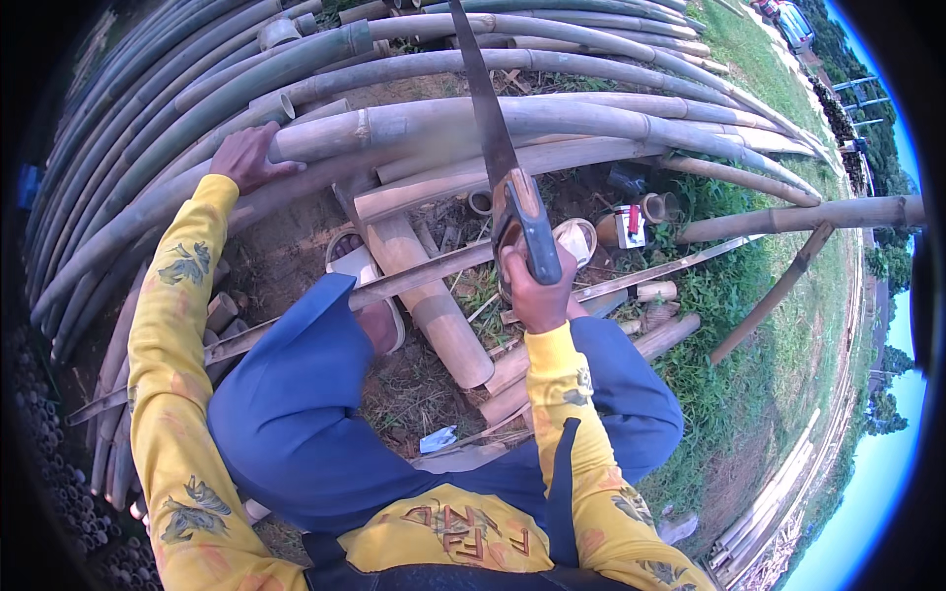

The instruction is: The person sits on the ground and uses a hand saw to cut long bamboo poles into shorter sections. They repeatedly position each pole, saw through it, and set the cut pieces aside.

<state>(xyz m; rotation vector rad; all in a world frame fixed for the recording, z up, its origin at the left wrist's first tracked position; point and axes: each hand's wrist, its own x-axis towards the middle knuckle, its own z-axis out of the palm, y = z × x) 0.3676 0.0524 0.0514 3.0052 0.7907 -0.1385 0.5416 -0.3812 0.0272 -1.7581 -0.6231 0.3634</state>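
My right hand (538, 288) is wrapped round the handle of a handsaw (493, 123), its long blade pointing away from me. The blade crosses a thick, pale bamboo pole (581, 118) that runs from left to right in front of me. Whether the teeth have cut into it, I cannot tell. My left hand (248, 158) grips the same pole left of the saw, fingers over the top and thumb towards the blade. Below it lie a split bamboo piece (512, 172) and a short, thick bamboo length (429, 305) between my feet.
Many long bamboo poles (197, 108) are stacked at the far left. A bamboo rail (808, 219) with a slanted prop (774, 291) stands at the right. A thin bamboo strip (424, 276) passes across my knees. A small white-and-red box (631, 227) sits near my right foot.
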